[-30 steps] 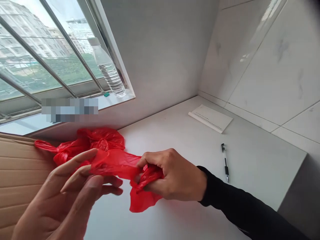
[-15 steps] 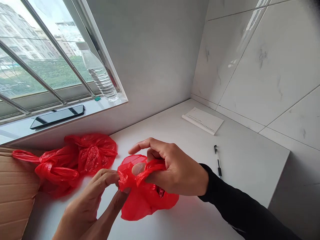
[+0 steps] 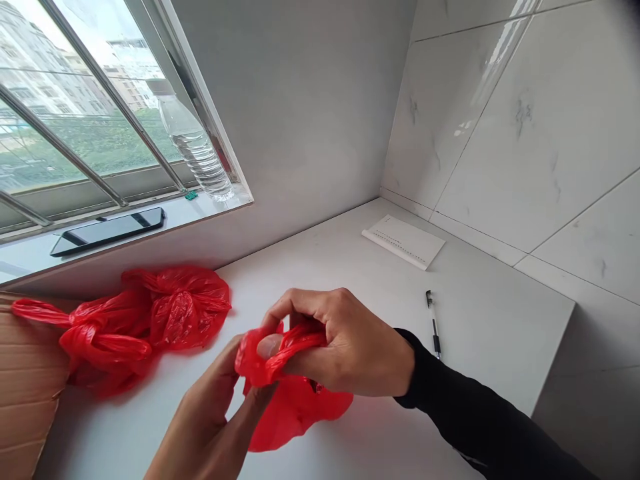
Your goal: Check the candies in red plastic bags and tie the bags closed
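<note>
Both my hands work a thin red plastic bag (image 3: 295,407) just above the white counter (image 3: 480,320). My right hand (image 3: 345,347), in a black sleeve, is closed with a bunched strip of the bag wound over its fingers and thumb. My left hand (image 3: 210,407) comes up from below and pinches the same bunched part from the left. The bag's loose end hangs under both hands and touches the counter. A second lot of red plastic bags (image 3: 130,320), knotted and crumpled, lies on the counter to the left, apart from my hands.
A brown cardboard box (image 3: 25,393) sits at the left edge. On the windowsill stand a clear water bottle (image 3: 193,143) and a black phone (image 3: 107,230). A white notepad (image 3: 404,241) and a pen (image 3: 433,325) lie near the tiled corner.
The stretched bag was gathered into a bunch. My left hand went from spread fingers to a pinch under my right hand, whose fingers curled shut. The camera shifted right.
</note>
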### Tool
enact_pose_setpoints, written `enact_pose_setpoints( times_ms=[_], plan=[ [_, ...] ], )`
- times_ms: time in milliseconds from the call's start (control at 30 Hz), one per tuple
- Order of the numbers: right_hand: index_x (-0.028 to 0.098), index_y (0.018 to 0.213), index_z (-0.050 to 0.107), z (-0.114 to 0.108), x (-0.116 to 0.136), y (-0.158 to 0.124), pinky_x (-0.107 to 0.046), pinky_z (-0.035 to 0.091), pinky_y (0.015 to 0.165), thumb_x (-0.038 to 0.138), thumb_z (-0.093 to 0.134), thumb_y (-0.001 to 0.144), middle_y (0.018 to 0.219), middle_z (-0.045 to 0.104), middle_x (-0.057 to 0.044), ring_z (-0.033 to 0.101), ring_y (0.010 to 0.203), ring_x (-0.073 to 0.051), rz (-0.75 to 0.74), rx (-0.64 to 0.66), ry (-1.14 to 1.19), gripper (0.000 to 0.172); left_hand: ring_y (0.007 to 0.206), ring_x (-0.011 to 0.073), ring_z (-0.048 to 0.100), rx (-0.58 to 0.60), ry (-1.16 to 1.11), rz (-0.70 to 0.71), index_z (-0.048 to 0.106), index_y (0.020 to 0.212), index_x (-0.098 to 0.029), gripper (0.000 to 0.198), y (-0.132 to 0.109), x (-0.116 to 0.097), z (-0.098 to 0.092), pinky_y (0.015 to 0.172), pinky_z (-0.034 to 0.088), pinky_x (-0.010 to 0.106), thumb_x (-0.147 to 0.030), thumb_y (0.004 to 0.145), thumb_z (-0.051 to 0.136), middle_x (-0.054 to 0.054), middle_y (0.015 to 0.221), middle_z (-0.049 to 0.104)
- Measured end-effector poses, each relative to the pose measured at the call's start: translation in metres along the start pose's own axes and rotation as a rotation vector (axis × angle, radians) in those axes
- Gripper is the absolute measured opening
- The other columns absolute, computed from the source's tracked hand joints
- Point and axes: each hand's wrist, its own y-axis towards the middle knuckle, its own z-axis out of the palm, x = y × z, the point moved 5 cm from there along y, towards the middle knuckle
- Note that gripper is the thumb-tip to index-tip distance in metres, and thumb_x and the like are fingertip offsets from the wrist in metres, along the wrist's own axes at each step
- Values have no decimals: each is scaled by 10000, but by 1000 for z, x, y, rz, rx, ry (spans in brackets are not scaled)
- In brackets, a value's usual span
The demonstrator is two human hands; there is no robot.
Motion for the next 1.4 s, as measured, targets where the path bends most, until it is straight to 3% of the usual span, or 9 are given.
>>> enact_pose_setpoints(
  times_ms=[100,300,633,800,867,967,1167,1267,1400],
  plan=[
    [241,1127,667,-1,-1,2,-225,441,623,270,787,775,701,563,77,536,636,-103,-10,38,-80,374,1137,313,655,95,-118,-25,684,1231,-322,403,1,4,3,792,624,295,-408,838,705,43,1131,737],
    [214,899,640,-1,-3,2,-220,463,626,175,679,816,739,629,48,557,639,-100,47,2,-58,99,1040,315,685,112,-351,-92,732,1122,-289,333,-7,1,9,767,617,302,-348,795,769,60,1042,749],
    [253,1005,643,-26,-5,-7,-218,360,480,326,526,1010,711,491,51,412,524,-86,107,-212,40,138,1189,312,649,-155,-1026,-152,754,897,-184,177,-11,-20,6,920,590,377,-303,934,629,94,952,758],
    [235,756,604,-35,1,-7,-346,509,877,367,390,1042,850,583,-27,604,908,-192,-59,-312,304,381,820,204,714,-191,-1286,-65,698,819,-169,207,-8,-16,-8,903,613,394,-274,934,561,3,629,610],
    [256,815,609,-30,1,-5,-425,500,954,420,343,1055,722,551,-6,620,818,-201,-34,-220,446,394,672,157,662,-212,-1309,-49,664,804,-163,212,-7,-16,-10,896,612,386,-264,945,542,-27,572,529],
    [260,815,564,-21,-1,-2,-408,534,818,442,342,1049,562,317,55,424,541,-151,21,-122,594,371,622,141,617,-220,-1303,-54,649,848,-167,219,-6,-18,-7,845,612,352,-265,977,501,-35,583,494],
    [239,726,503,-19,-4,0,-326,470,625,374,408,946,684,214,25,280,598,-159,39,-219,664,276,755,167,676,-191,-1395,31,636,806,-167,248,-5,-18,-9,980,569,388,-259,989,496,-25,579,521],
    [236,696,473,-20,-1,-2,-352,499,676,348,432,891,746,274,1,302,637,-167,24,-252,688,228,637,130,623,-144,-1425,94,617,791,-173,246,-8,-22,-12,851,598,327,-260,987,495,-37,567,517],
    [230,683,470,-12,3,-6,-391,519,745,330,418,871,845,353,-26,357,687,-175,11,-173,717,219,423,83,280,-101,-1221,60,607,771,-184,323,-11,-24,-6,539,477,221,-294,1020,433,-80,485,272]
  ],
)
